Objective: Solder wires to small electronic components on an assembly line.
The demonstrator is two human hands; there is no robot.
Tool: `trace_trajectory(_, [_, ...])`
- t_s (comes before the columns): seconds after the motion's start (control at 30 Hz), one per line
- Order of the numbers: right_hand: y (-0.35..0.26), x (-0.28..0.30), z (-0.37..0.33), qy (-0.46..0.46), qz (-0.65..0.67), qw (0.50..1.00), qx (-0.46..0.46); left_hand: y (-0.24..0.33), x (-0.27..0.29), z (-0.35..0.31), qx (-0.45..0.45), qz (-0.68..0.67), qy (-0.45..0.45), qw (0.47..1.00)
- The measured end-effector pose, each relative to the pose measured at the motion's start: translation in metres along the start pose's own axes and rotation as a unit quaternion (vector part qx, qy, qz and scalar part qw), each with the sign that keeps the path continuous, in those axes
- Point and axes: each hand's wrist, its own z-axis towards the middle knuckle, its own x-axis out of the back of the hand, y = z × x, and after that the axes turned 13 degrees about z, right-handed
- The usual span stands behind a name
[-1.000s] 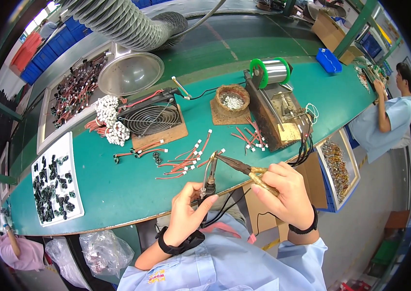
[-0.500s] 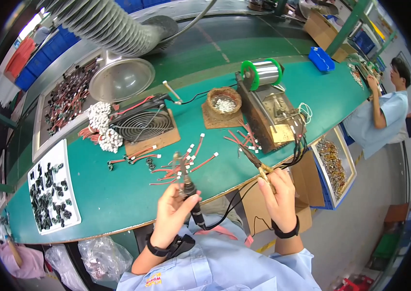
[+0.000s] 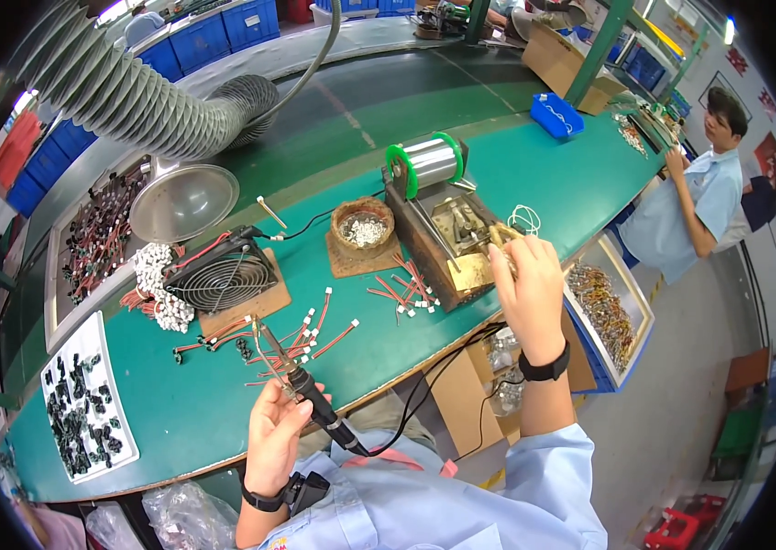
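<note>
My left hand (image 3: 280, 426) is closed on the black handle of a soldering iron (image 3: 313, 394), whose metal tip and thin side tube point up and away over the bench edge. My right hand (image 3: 532, 284) grips a worn yellowish tool (image 3: 500, 236) at the brown metal stand (image 3: 447, 234); the fingers hide most of it, and I cannot make out its kind. A solder spool (image 3: 431, 165) with green flanges sits on the stand. Red-and-black wire leads (image 3: 307, 335) with white connectors lie beyond the iron's tip, and another bunch of leads (image 3: 411, 291) lies beside the stand.
Left of the stand are a round brown bowl (image 3: 362, 225) of metal bits and a small black fan (image 3: 223, 278). A white tray (image 3: 122, 431) holds black parts. An extraction hood (image 3: 184, 200) hangs at the back left. At right, a co-worker (image 3: 695, 192) stands near a parts box (image 3: 631, 362).
My right hand has moved up and away to the stand with the yellowish tool. My left hand has shifted left and slightly nearer with the soldering iron. The whole view has turned somewhat.
</note>
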Motion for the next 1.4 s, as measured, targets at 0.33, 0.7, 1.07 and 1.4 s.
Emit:
trace_trajectory(0.33, [-0.026, 0.006, 0.007, 0.024, -0.011, 0.996, 0.08, 0.007, -0.01, 0.002, -0.001, -0.052, 0.0, 0.999])
trace_trajectory(0.7, [-0.122, -0.035, -0.158, -0.423, 0.637, 0.597, -0.244, 0.01, -0.014, 0.005, -0.022, -0.215, -0.033, 0.976])
trace_trajectory(1.07, [-0.135, -0.049, -0.157, -0.041, 0.627, 0.748, -0.213, 0.013, 0.016, -0.05, -0.114, 0.244, -0.079, 0.96])
trace_trajectory(1.4, [-0.114, -0.078, -0.08, 0.01, 0.404, 0.88, -0.25, 0.122, 0.056, -0.14, -0.635, 0.334, -0.092, 0.69])
